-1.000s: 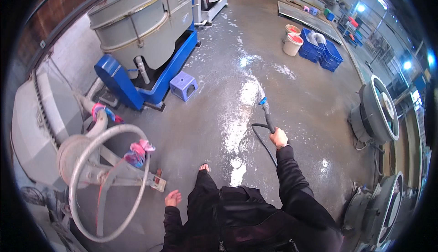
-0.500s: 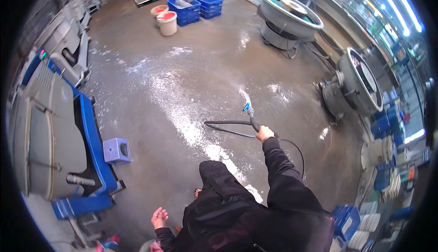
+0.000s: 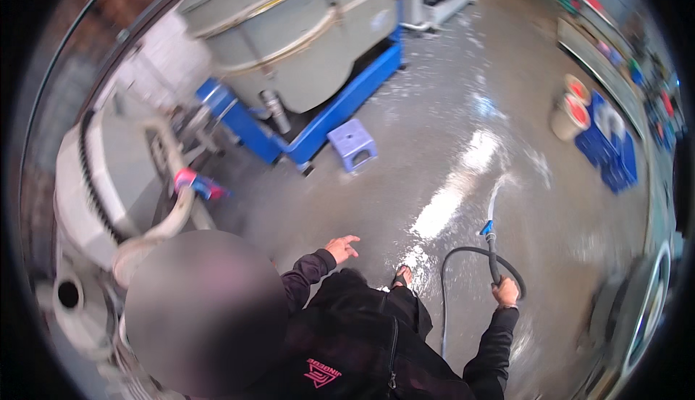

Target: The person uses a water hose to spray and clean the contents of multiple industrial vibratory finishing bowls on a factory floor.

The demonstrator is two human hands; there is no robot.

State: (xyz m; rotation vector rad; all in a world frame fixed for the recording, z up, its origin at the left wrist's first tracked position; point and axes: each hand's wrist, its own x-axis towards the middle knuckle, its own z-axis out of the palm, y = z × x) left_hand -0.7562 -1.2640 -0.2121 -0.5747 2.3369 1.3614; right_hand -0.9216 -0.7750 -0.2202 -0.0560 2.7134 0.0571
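Observation:
My right hand (image 3: 505, 292) is closed around a dark grey hose (image 3: 494, 259), a short way behind its end. A blue-handled valve (image 3: 487, 228) sits at the hose tip, and a white water jet (image 3: 496, 191) runs from it onto the wet concrete floor (image 3: 405, 204). Behind my grip the hose loops left and back past my side. My left hand (image 3: 342, 248) holds nothing; its fingers reach out over the floor, apart from anything. One sandalled foot (image 3: 402, 277) shows between the hands.
A purple plastic stool (image 3: 352, 145) stands beside a large grey machine on a blue frame (image 3: 340, 125). White buckets (image 3: 570, 119) and blue crates (image 3: 608, 146) are at the right, above a round machine (image 3: 644, 306). Pale machinery (image 3: 94, 175) fills the left; a blurred patch hides the lower left.
My view has swung left, so the stool and blue-framed machine now lie nearer the middle. The hose still runs water in my right hand. My left hand has come forward, fingers extended.

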